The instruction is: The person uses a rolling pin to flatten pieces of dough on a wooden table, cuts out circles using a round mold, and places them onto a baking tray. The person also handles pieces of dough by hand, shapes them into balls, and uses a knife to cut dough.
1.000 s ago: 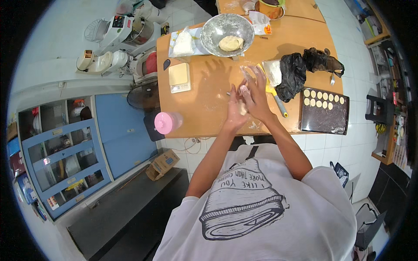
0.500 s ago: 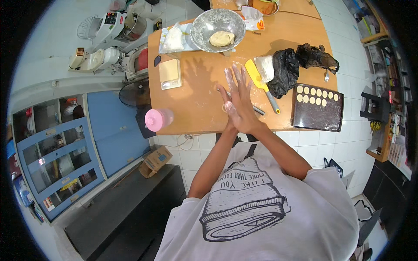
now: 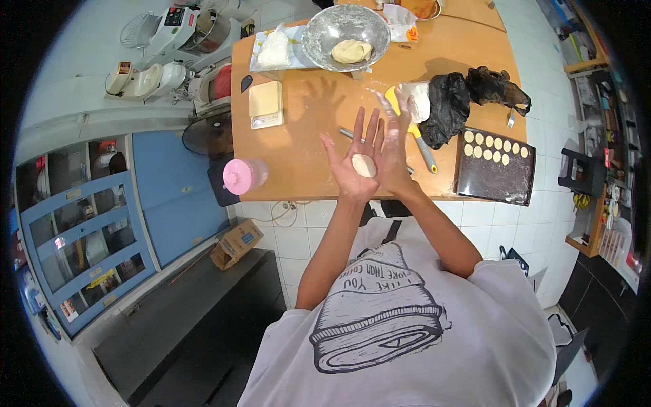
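Observation:
On the palm of my left hand (image 3: 352, 167) lies a flattened oval piece of pale dough (image 3: 364, 165); the fingers are spread and the palm faces up. My right hand (image 3: 395, 146) is tilted on edge against the left palm's side, its fingers stretched out and whitened with flour, holding nothing. Beneath and beside the hands a grey rod (image 3: 347, 133) shows in part on the wooden table (image 3: 298, 166). Beyond them, a metal bowl (image 3: 319, 44) dusted with flour holds a lump of dough (image 3: 352, 51). Several small dough rounds sit in rows on a dark baking tray (image 3: 495, 178) at the right.
A yellow scraper with a grey handle (image 3: 426, 154) lies right of my hands, near a black plastic bag (image 3: 446, 112). To the left are a kitchen scale (image 3: 265, 103) and a pink-lidded container (image 3: 244, 176). White powder in a bag (image 3: 274, 49) sits beside the bowl.
My hands were pressed together; now they have parted, the left palm turned up with the dough piece showing, the right tipped aside to the right. The view has shifted slightly.

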A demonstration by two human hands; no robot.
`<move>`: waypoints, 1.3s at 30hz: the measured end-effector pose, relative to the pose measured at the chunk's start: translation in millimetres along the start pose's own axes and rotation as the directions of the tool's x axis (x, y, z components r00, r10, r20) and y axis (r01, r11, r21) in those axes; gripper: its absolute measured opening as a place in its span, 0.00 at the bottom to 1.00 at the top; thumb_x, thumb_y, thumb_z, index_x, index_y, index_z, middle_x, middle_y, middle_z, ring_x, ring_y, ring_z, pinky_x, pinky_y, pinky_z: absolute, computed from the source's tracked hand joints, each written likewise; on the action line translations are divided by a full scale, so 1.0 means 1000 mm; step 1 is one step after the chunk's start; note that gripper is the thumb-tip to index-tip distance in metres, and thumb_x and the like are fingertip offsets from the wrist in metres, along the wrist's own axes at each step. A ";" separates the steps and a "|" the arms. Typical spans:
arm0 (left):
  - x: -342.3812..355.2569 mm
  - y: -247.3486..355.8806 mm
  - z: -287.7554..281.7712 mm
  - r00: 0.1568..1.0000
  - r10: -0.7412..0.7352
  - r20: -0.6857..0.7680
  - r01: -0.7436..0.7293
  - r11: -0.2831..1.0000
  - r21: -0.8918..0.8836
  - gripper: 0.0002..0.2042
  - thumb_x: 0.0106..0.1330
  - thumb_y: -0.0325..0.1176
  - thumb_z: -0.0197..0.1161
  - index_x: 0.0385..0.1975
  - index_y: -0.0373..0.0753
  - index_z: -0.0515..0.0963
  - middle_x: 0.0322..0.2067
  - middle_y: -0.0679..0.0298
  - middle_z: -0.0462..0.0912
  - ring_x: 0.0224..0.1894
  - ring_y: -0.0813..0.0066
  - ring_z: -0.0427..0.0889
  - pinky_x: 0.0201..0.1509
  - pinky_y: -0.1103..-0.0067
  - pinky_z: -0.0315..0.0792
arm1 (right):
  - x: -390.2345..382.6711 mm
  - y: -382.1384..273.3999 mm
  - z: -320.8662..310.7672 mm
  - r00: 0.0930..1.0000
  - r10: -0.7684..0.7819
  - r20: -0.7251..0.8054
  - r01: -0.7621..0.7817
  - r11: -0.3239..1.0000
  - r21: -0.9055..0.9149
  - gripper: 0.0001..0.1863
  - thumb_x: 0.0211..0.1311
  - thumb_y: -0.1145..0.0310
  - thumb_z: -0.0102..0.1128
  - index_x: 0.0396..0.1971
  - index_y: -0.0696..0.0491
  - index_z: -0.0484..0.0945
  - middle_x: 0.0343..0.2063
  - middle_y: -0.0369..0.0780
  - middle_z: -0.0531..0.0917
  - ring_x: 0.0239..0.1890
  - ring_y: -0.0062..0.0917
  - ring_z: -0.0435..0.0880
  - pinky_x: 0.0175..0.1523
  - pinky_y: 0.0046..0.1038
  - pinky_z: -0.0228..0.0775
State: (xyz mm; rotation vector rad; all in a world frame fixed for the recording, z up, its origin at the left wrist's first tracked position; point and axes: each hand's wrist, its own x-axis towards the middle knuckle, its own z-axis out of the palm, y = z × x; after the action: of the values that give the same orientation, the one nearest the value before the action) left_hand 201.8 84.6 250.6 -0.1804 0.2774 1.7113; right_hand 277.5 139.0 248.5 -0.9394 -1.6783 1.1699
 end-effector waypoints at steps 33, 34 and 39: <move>-0.013 0.010 -0.051 0.984 0.122 -0.132 -0.004 0.750 0.662 0.33 0.80 0.57 0.44 0.75 0.39 0.57 0.72 0.58 0.64 0.74 0.61 0.64 0.77 0.65 0.61 | -0.031 -0.001 -0.042 0.885 -0.116 0.450 0.237 0.946 -0.221 0.29 0.70 0.58 0.58 0.69 0.49 0.70 0.73 0.48 0.63 0.79 0.46 0.51 0.78 0.63 0.29; -0.014 0.006 -0.052 0.984 0.122 -0.129 -0.006 0.750 0.662 0.33 0.80 0.57 0.44 0.75 0.39 0.57 0.72 0.58 0.64 0.74 0.61 0.64 0.77 0.65 0.61 | -0.024 -0.002 -0.038 0.885 -0.119 0.450 0.239 0.945 -0.222 0.29 0.70 0.58 0.58 0.69 0.49 0.70 0.73 0.48 0.63 0.79 0.46 0.51 0.78 0.63 0.29; -0.024 -0.038 -0.044 0.992 0.117 0.051 -0.127 0.881 0.456 0.36 0.79 0.62 0.37 0.79 0.46 0.46 0.77 0.64 0.51 0.77 0.62 0.54 0.77 0.61 0.54 | -0.019 -0.021 -0.007 0.909 -0.164 0.382 0.268 0.934 -0.235 0.32 0.75 0.58 0.46 0.73 0.58 0.59 0.77 0.54 0.51 0.79 0.53 0.46 0.78 0.59 0.26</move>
State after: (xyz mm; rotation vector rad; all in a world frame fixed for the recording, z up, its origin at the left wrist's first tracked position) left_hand 241.8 55.0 211.4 0.2105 0.6808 1.7209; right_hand 288.2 117.6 265.3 -0.7068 -2.2310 1.0057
